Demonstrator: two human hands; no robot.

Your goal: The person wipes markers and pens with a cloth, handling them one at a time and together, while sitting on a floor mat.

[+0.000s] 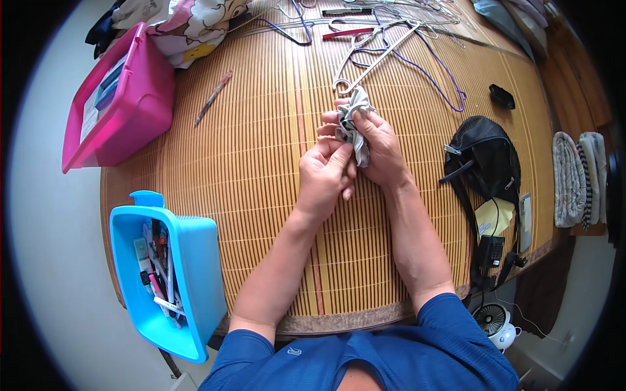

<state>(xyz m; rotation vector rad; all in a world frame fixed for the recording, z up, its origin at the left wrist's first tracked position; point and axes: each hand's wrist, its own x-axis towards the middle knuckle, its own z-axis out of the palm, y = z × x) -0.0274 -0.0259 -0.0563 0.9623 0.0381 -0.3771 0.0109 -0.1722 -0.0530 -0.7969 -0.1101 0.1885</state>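
Note:
A crumpled light grey cloth is bunched between my two hands above the bamboo mat. My right hand grips it from the right, thumb pressed on top and fingertips showing past its left side. With thumb and forefinger, my left hand pinches the cloth's lower left edge. A darker patch shows in the folds; what it is I cannot tell. Just beyond the cloth lies a white clothes hanger, its hook end close to my right fingertips.
On the left stand a blue bin of pens and a pink bin. A pen lies near the pink one. Purple hangers and a red pen-like item are at the back. To the right sits a black mesh bag.

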